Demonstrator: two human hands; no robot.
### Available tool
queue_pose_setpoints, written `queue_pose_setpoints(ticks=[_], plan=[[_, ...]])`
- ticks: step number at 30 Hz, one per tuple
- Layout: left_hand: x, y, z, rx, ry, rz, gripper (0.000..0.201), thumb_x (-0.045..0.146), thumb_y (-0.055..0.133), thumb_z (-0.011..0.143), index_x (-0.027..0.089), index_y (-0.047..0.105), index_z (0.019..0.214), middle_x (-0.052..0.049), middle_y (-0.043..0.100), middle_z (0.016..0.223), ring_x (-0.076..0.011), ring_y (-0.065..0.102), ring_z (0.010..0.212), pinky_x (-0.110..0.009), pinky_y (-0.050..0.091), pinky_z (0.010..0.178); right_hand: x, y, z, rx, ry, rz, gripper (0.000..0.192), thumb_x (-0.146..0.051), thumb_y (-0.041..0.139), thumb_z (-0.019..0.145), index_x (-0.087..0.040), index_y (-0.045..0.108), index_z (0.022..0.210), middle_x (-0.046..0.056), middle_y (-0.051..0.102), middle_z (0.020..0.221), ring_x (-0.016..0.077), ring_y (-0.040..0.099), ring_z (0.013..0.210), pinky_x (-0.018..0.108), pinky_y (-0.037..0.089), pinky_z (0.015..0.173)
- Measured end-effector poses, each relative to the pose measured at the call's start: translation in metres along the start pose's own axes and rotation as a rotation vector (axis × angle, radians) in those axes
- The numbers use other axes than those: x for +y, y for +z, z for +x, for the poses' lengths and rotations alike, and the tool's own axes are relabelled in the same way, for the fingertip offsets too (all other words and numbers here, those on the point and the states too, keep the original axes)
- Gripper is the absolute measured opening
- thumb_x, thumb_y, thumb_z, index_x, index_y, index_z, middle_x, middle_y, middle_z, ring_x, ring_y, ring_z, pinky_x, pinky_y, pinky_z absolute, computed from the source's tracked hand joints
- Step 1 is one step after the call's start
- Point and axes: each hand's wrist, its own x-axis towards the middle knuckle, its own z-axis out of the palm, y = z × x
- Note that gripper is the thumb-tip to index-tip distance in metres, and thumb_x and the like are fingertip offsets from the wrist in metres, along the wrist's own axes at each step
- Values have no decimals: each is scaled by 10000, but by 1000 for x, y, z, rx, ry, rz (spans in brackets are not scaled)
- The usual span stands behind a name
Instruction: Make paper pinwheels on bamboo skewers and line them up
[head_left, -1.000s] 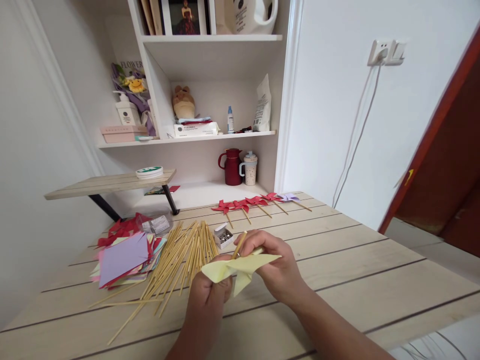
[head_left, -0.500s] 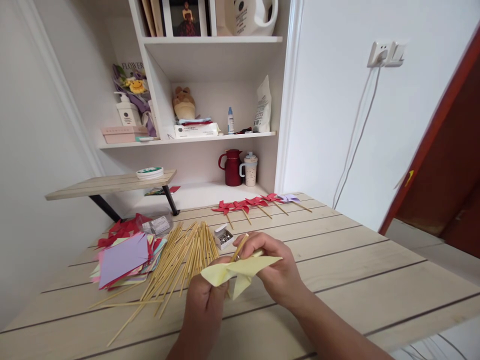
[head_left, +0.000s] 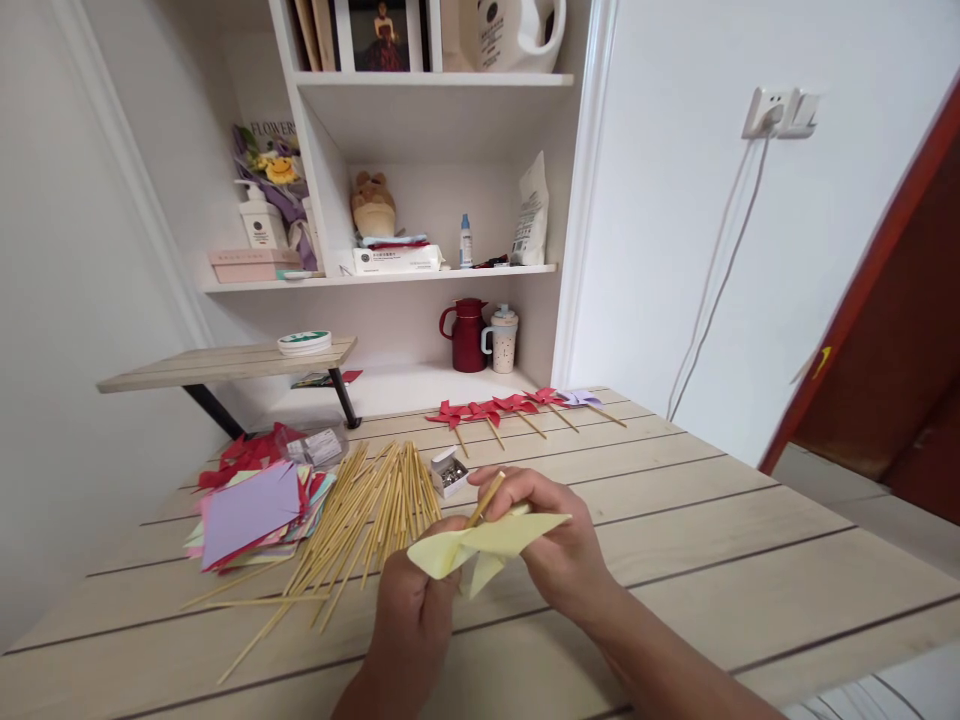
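A pale yellow paper pinwheel [head_left: 495,538] is between my two hands, above the table's front part. A wooden stick [head_left: 486,497] pokes up behind its paper blades. My left hand [head_left: 416,590] is closed under the left side, thumb pressed along it; its fingertips are hidden by the paper. My right hand [head_left: 551,535] pinches around the stick and the paper from the right. Just beyond the hands stands a small open box [head_left: 448,472] of shiny metal pins. Left of it, many loose wooden sticks [head_left: 367,510] lie fanned out.
Coloured paper sheets [head_left: 251,515] are stacked at the left, beside a clear plastic container [head_left: 322,447]. Red pinwheels [head_left: 484,412] and a lilac pinwheel [head_left: 581,398] lie along the back edge. A raised wooden shelf [head_left: 225,365] stands at back left; a red jug [head_left: 469,335] is behind.
The view has shifted slightly, so everything appears a little to the right. Both hands keep their hold on the pinwheel and stick, with the stick tilted slightly more to the right.
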Motion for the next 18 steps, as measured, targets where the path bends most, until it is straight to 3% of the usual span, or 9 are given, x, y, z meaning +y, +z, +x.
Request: queue_pose_setpoints(ticks=[5, 8, 12, 18], plan=[[-2, -4, 3, -10, 179, 118, 290, 371, 523, 921, 208, 762, 936, 38, 463, 513, -112, 366, 462, -237, 323, 479, 2, 1, -1, 29, 21, -3, 185, -60, 644, 837, -243, 674, 845, 22, 722, 916, 211, 671, 1038, 335, 530, 871], [-3, -9, 7, -7, 355, 251, 260, 283, 508, 928, 210, 754, 969, 26, 582, 540, -129, 495, 459, -232, 403, 492, 4, 1, -1, 40, 1, -13, 175, -75, 662, 843, -249, 671, 850, 13, 723, 905, 205, 675, 1033, 343, 532, 884], [-5, -15, 12, 60, 626, 467, 257, 138, 520, 889, 202, 717, 1041, -27, 772, 809, -173, 714, 677, -236, 531, 620, 7, 4, -1, 96, -14, 16, 176, -93, 704, 836, -249, 623, 842, 0, 711, 835, 202, 682, 1017, 348, 544, 878], [-5, -17, 16, 74, 806, 582, 288, 87, 486, 878, 188, 635, 1103, -42, 784, 895, -150, 747, 734, -204, 555, 663, 4, 10, -4, 160, 0, 79, 357, -39, 706, 805, -305, 578, 1007, -36, 717, 798, 184, 689, 1049, 316, 561, 859]])
